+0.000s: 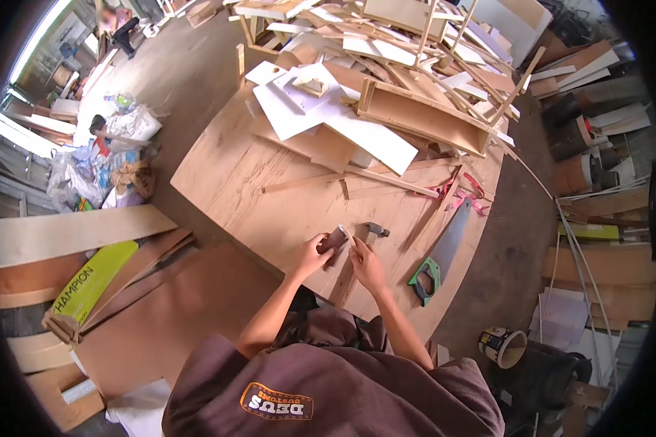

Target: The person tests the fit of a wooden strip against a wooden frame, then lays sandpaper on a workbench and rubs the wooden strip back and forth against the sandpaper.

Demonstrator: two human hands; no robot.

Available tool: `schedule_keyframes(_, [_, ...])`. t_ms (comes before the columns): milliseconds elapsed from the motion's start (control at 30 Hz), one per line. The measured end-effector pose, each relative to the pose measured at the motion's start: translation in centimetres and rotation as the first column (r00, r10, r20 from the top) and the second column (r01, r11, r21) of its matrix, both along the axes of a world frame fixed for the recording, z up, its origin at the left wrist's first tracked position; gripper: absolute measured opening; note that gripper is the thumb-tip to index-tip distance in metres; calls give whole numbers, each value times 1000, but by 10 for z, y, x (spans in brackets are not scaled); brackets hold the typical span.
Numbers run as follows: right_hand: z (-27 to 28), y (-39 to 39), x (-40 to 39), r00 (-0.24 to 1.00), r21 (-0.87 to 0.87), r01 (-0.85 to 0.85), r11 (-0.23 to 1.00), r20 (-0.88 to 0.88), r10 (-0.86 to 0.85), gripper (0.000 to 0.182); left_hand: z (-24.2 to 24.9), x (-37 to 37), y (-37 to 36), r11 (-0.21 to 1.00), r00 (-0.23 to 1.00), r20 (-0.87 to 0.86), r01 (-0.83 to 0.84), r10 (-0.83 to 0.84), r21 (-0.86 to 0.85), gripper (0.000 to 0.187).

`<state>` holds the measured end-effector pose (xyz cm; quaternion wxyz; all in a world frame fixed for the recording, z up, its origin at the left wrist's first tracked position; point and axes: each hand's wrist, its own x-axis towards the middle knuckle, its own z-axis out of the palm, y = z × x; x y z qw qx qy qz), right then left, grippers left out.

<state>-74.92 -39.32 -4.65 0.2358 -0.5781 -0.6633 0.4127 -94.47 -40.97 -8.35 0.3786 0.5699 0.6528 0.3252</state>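
Observation:
Near the table's front edge, my left hand (314,256) is closed around a small dark brown block (334,240) with a pale top end. My right hand (366,264) is beside it, its fingers bent close to the block's right side; what they hold, if anything, is too small to tell. Just beyond my right hand lies a hammer (377,229), its dark head showing and its handle partly hidden. To the right, a handsaw (446,247) with a green and black handle rests on the wooden table (229,178).
Wood scraps and white boards (393,146) are piled at the table's far side, with an open wooden drawer box (423,120). Red straps (474,186) lie near the saw. A bucket (503,347) stands on the floor at right, plastic bags (127,167) at left. A person (120,25) sits far back.

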Motion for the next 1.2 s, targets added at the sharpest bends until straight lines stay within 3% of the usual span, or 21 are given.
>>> schedule_keyframes(67, [-2, 7, -8, 998, 7, 59, 998, 17, -60, 44, 9, -6, 8, 984, 894, 433, -42, 113, -171, 50])
schedule_keyframes(133, [-18, 14, -13, 991, 12, 127, 992, 33, -128, 47, 6, -17, 19, 979, 845, 531, 45, 70, -201, 57])
schedule_keyframes(200, [-30, 18, -19, 992, 129, 104, 986, -83, -94, 56, 4, -26, 28, 967, 733, 669, 65, 120, -245, 63])
schedule_keyframes(233, [-29, 17, -24, 990, 130, 129, 983, -78, -120, 56, 5, -31, 32, 965, 733, 673, 91, 101, -244, 63])
schedule_keyframes(300, [-25, 14, -37, 900, -292, 172, 941, -343, -270, 58, 8, -42, 38, 914, 609, 773, 188, 180, -361, 67])
schedule_keyframes(333, [-18, 12, -41, 895, -294, 195, 936, -338, -292, 58, 11, -46, 41, 908, 609, 775, 210, 168, -363, 67])
schedule_keyframes(400, [-9, 10, -49, 786, -441, 144, 886, -493, -374, 46, 13, -54, 45, 892, 565, 802, 239, 195, -385, 68])
schedule_keyframes(433, [-20, 14, -47, 862, -540, 127, 832, -355, -362, 40, 15, -56, 47, 885, 589, 786, 246, 187, -394, 69])
schedule_keyframes(467, [-26, 11, -49, 855, -548, 140, 825, -352, -380, 40, 13, -58, 50, 878, 592, 784, 260, 184, -402, 69])
schedule_keyframes(533, [-27, 4, -56, 817, -491, 190, 850, -400, -414, 40, -2, -61, 50, 932, 721, 689, 199, 69, -302, 72])
schedule_keyframes(600, [-34, 1, -63, 796, -461, 256, 850, -398, -456, 43, -8, -64, 46, 947, 765, 642, 164, 55, -277, 81])
schedule_keyframes(667, [-46, 1, -67, 866, -290, 417, 862, -161, -473, 52, -8, -67, 42, 965, 920, 367, -40, 138, -260, 91])
schedule_keyframes(700, [-42, 2, -68, 877, -294, 446, 845, -43, -478, 59, -11, -68, 42, 966, 921, 368, -30, 127, -259, 91])
schedule_keyframes(800, [-35, 7, -72, 908, -311, 401, 862, 8, -420, 61, -30, -71, 37, 953, 921, 336, -101, 198, -286, 100])
schedule_keyframes(867, [-96, 9, -71, 913, -247, 405, 880, 56, -404, 60, -59, -74, 37, 963, 937, 282, -145, 207, -226, 94])
schedule_keyframes(933, [-98, 11, -71, 919, -188, 394, 900, 108, -379, 59, -56, -77, 43, 950, 919, 342, -92, 196, -298, 85])
schedule_keyframes(1000, [-85, 20, -66, 918, -530, 249, 811, -137, -371, 52, -45, -81, 45, 930, 895, 400, -43, 198, -364, 77])
schedule_keyframes(1033, [-79, 23, -65, 887, -574, 181, 798, -256, -385, 46, -36, -83, 45, 917, 872, 435, -39, 226, -397, 67])
schedule_keyframes(1067, [-73, 23, -68, 886, -575, 176, 799, -260, -383, 46, -26, -85, 46, 904, 846, 470, -31, 251, -427, 57])
schedule_keyframes(1133, [-63, 22, -69, 779, -518, 187, 835, -439, -447, 24, -29, -87, 47, 918, 845, 472, -55, 252, -393, 57])
schedule_keyframes(1200, [-50, 24, -67, 771, -530, 155, 834, -462, -437, 30, -29, -89, 46, 928, 842, 474, -77, 256, -365, 56])
